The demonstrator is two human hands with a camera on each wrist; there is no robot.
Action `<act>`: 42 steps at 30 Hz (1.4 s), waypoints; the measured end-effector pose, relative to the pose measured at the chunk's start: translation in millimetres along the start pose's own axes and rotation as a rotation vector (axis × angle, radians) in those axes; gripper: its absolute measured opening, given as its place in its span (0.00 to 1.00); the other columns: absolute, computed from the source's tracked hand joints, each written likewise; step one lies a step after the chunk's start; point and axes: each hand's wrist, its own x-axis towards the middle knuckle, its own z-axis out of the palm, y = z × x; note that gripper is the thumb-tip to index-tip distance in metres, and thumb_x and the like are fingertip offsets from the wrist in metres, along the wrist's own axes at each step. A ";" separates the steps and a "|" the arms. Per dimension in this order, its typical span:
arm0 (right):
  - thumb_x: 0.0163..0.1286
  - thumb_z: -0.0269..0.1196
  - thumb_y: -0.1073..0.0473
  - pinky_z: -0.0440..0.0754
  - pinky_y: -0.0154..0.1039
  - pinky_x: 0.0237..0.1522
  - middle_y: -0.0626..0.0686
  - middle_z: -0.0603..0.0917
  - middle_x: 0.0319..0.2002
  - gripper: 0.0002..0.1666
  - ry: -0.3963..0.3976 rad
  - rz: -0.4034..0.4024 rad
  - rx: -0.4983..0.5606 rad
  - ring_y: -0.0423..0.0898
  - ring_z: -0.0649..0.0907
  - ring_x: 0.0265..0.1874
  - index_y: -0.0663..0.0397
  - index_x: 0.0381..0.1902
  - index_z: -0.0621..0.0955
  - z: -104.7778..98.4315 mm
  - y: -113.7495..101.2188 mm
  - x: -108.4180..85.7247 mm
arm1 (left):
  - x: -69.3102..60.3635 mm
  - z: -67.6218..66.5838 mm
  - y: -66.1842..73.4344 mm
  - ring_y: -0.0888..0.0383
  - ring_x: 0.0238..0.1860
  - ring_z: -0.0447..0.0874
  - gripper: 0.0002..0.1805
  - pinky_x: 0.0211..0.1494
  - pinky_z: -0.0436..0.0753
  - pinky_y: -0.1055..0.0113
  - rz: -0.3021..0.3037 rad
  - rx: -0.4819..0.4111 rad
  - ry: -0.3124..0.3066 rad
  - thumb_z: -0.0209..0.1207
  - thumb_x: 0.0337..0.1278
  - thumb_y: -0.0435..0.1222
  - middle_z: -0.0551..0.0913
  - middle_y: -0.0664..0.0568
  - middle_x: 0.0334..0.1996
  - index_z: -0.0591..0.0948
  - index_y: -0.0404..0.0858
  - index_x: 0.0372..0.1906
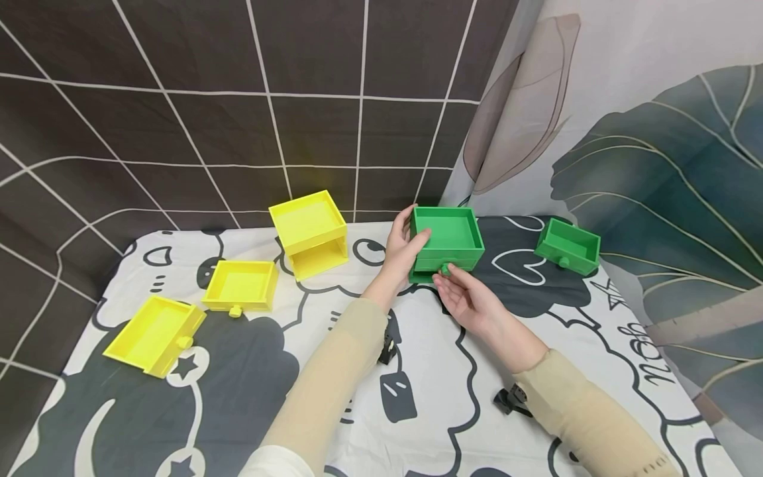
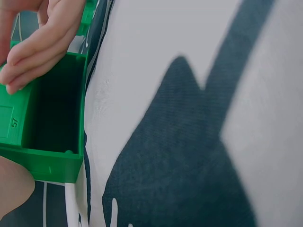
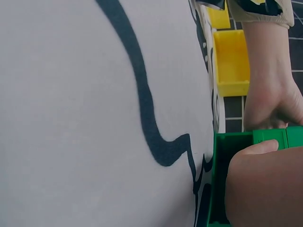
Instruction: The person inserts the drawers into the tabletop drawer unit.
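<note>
The green cabinet (image 1: pixel 450 228) stands on the cloth, a green drawer in its upper slot. My left hand (image 1: pixel 398 255) grips the cabinet's left side, thumb over the top edge. At the drawer's knob (image 1: pixel 445 268), my right hand (image 1: pixel 477 305) pinches with its fingertips. The left wrist view shows the cabinet's lower slot (image 2: pixel 54 113) empty, with the right hand (image 2: pixel 45 42) across the drawer front. In the right wrist view the right hand (image 3: pixel 270 184) covers part of the cabinet, and the left hand (image 3: pixel 270 99) is behind it.
Another green drawer (image 1: pixel 569 246) lies to the right of the cabinet. Left of my hands stand a yellow cabinet (image 1: pixel 316 238) with an open front and two yellow drawers (image 1: pixel 240 285), one (image 1: pixel 153 334) nearer the front-left. A dark grid-patterned cloth (image 1: pixel 208 126) hangs behind.
</note>
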 end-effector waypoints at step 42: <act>0.84 0.57 0.55 0.89 0.31 0.57 0.56 0.92 0.41 0.19 -0.002 -0.007 0.100 0.45 0.92 0.44 0.63 0.40 0.87 -93.7 -43.6 -42.9 | 1.0 0.4 -1.7 0.51 0.84 0.62 0.38 0.88 0.63 0.58 -0.003 0.012 0.030 0.60 0.68 0.30 0.67 0.46 0.81 0.66 0.45 0.81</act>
